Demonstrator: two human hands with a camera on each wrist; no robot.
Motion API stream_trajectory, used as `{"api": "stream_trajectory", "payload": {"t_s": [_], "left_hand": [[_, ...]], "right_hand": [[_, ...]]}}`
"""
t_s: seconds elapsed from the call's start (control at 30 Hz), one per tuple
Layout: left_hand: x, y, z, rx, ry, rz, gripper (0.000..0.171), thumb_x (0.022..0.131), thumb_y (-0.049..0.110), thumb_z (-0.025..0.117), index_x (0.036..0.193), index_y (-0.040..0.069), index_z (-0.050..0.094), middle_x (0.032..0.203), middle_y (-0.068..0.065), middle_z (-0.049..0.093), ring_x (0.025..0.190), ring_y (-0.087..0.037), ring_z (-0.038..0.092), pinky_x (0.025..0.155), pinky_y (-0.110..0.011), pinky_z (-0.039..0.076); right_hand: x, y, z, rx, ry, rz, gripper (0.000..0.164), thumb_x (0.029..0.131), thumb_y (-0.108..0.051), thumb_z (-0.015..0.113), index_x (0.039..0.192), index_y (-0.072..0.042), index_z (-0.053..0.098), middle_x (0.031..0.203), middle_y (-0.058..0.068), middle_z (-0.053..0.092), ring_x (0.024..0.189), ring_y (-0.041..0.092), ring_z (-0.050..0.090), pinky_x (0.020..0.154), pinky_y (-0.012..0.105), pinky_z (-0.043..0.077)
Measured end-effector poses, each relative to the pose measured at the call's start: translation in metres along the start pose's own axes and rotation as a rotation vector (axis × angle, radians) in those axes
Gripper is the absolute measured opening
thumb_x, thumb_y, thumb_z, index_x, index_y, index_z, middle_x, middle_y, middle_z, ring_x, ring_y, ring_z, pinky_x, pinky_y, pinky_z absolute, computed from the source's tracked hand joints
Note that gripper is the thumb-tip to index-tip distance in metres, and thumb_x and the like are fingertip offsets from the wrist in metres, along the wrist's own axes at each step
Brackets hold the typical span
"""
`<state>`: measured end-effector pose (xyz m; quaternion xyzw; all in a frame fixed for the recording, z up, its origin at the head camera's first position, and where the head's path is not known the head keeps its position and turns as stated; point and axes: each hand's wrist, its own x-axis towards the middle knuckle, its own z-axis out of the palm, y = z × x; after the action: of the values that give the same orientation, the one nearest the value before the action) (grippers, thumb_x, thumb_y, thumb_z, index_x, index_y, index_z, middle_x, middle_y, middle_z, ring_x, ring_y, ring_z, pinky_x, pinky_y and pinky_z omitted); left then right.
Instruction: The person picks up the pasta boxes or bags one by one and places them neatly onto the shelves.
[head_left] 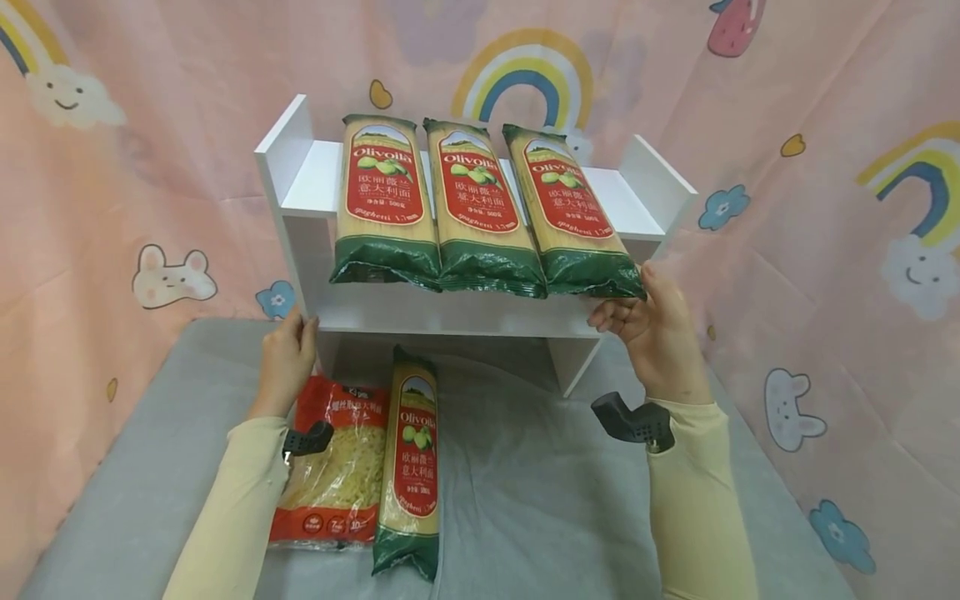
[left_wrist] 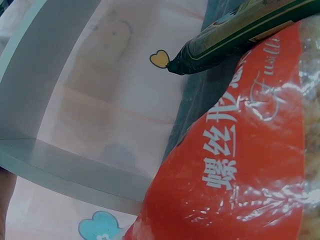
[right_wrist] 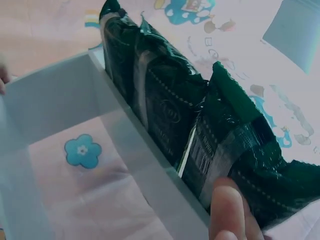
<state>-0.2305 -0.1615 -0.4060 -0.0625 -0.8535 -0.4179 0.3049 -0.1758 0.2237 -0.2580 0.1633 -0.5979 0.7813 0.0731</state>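
A white two-tier shelf (head_left: 450, 310) stands on the grey cloth. Three spaghetti packs lie side by side on its top tier, green ends jutting past the front edge: left (head_left: 382, 179), middle (head_left: 477, 187) and right (head_left: 566, 192). With curled fingers, my left hand (head_left: 287, 358) grips the shelf's left side panel. My right hand (head_left: 660, 333) holds the front right corner of the right-hand pack, thumb at its side and fingers curled below. In the right wrist view a fingertip (right_wrist: 227, 200) meets that pack's green end (right_wrist: 240, 155), close to the shelf edge.
Below the shelf's left part lie a red fusilli bag (head_left: 337, 458) and another spaghetti pack (head_left: 412, 467) beside it on the grey cloth (head_left: 525, 500). A pink patterned curtain (head_left: 187, 167) hangs behind and along both sides.
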Motion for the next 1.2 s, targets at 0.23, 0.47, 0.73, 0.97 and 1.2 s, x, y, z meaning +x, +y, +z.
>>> {"api": "stream_trajectory", "payload": {"t_s": [0.23, 0.47, 0.73, 0.97, 1.2], "left_hand": [[0.0, 0.0, 0.001, -0.015, 0.008, 0.001, 0.02, 0.096, 0.0, 0.049, 0.11, -0.013, 0.055, 0.095, -0.034, 0.062, 0.072, -0.041, 0.06, 0.061, -0.052, 0.048], [0.0, -0.001, 0.002, -0.014, -0.001, -0.018, 0.021, 0.097, 0.001, 0.048, 0.112, -0.012, 0.055, 0.101, -0.034, 0.061, 0.079, -0.043, 0.062, 0.067, -0.055, 0.049], [0.001, -0.002, 0.002, -0.004, 0.029, 0.015, 0.017, 0.095, 0.0, 0.05, 0.106, -0.012, 0.057, 0.084, -0.031, 0.063, 0.062, -0.034, 0.054, 0.053, -0.043, 0.042], [0.001, -0.002, 0.002, -0.011, 0.018, 0.008, 0.019, 0.096, 0.0, 0.049, 0.108, -0.012, 0.056, 0.087, -0.031, 0.063, 0.063, -0.034, 0.054, 0.053, -0.042, 0.041], [0.002, -0.001, 0.002, -0.019, 0.006, -0.02, 0.023, 0.097, 0.003, 0.047, 0.113, -0.012, 0.055, 0.098, -0.033, 0.062, 0.072, -0.039, 0.06, 0.062, -0.051, 0.048]], "right_hand": [[-0.027, 0.017, -0.006, -0.057, -0.098, -0.052, 0.036, 0.1, -0.025, 0.041, 0.12, -0.001, 0.058, 0.091, 0.008, 0.07, 0.066, 0.017, 0.064, 0.064, 0.026, 0.05], [-0.056, 0.044, -0.002, -0.11, -0.188, -0.051, 0.036, 0.101, -0.012, 0.033, 0.125, 0.006, 0.052, 0.093, 0.007, 0.07, 0.07, 0.017, 0.064, 0.064, 0.027, 0.05], [-0.085, 0.085, 0.01, -0.166, -0.197, 0.007, 0.031, 0.1, -0.005, 0.036, 0.123, 0.01, 0.051, 0.093, 0.008, 0.07, 0.07, 0.018, 0.064, 0.063, 0.029, 0.05], [-0.1, 0.113, 0.02, -0.241, -0.137, 0.233, 0.036, 0.099, -0.015, 0.046, 0.124, 0.01, 0.05, 0.09, 0.006, 0.068, 0.069, 0.019, 0.064, 0.065, 0.032, 0.05], [-0.109, 0.142, 0.029, -0.248, -0.065, 0.433, 0.038, 0.097, -0.021, 0.053, 0.121, 0.008, 0.053, 0.089, 0.013, 0.068, 0.066, 0.018, 0.063, 0.064, 0.031, 0.049]]}}
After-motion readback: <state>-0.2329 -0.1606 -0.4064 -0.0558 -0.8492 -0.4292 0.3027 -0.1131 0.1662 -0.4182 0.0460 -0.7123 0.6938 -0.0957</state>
